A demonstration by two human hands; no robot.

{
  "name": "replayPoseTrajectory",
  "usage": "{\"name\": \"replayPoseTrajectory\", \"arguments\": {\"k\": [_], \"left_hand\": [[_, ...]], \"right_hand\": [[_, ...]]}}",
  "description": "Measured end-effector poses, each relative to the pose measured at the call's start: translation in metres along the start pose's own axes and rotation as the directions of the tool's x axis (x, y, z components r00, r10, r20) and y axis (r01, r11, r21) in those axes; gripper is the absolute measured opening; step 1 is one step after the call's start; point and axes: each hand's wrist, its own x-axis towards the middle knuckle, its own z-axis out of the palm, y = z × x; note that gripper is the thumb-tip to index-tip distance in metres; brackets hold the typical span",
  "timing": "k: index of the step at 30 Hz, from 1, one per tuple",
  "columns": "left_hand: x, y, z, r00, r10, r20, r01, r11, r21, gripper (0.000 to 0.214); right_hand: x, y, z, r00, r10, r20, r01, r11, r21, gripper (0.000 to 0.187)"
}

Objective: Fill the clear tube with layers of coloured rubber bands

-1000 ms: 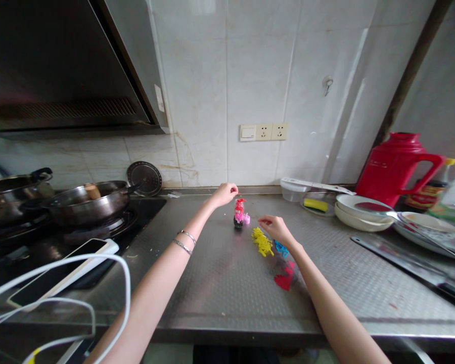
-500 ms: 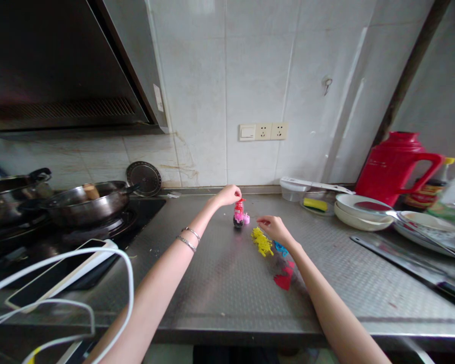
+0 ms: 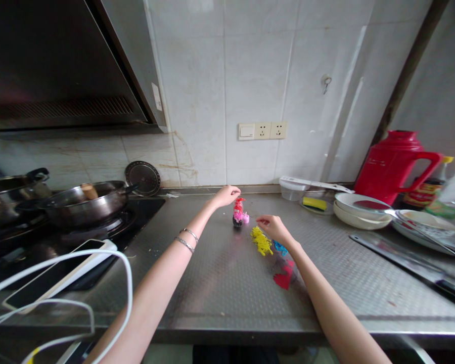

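A small stack of pieces, red on top, pink in the middle and dark at the bottom, stands on the steel counter. My left hand hovers just above and left of its red top, fingers pinched together. My right hand rests to the right of the stack, fingers curled in a pinch on something too small to make out. Beside that hand lie a yellow pile of small pieces, a few blue pieces and red pieces.
A wok sits on the stove at left, with a phone and white cable in front. At right stand a red jug, stacked bowls, a small tub with a yellow sponge and a knife.
My left hand drifted slightly toward the stack's red top and stays there. My right hand has barely moved.
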Motion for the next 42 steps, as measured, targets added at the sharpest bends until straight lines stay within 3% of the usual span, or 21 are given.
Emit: {"name": "replayPoseTrajectory", "arguments": {"k": [8,15,19,24,29,35,42], "left_hand": [[-0.001,0.001,0.001,0.996,-0.087,-0.023,0.086,0.995,-0.044,0.03],[-0.01,-0.007,0.007,0.978,-0.087,-0.191,0.057,0.986,-0.157,0.028],[-0.03,-0.022,0.023,0.943,-0.192,-0.271,0.118,0.957,-0.265,0.038],[-0.055,-0.037,0.048,0.91,-0.355,-0.214,0.213,0.843,-0.495,0.05],[-0.06,-0.034,0.05,0.903,-0.419,-0.094,0.26,0.707,-0.657,0.046],[-0.051,-0.028,0.049,0.883,-0.441,-0.157,0.257,0.737,-0.625,0.029],[-0.049,-0.023,0.047,0.879,-0.431,-0.205,0.235,0.764,-0.601,0.027]], "right_hand": [[-0.001,-0.005,-0.002,1.0,0.007,-0.005,-0.007,1.0,-0.012,0.024],[-0.001,-0.005,-0.003,1.0,0.0,-0.021,0.0,1.0,-0.004,0.024],[-0.001,-0.003,0.0,0.999,-0.007,-0.034,0.007,1.0,0.011,0.025],[0.0,0.001,0.002,0.999,-0.016,-0.035,0.017,1.0,0.018,0.026],[0.0,-0.001,0.004,0.999,-0.003,-0.037,0.005,0.999,0.046,0.026],[0.008,-0.017,0.006,0.995,0.012,-0.094,0.003,0.988,0.155,0.036],[0.031,-0.038,0.007,0.996,-0.014,-0.09,0.031,0.98,0.194,0.05]]}}
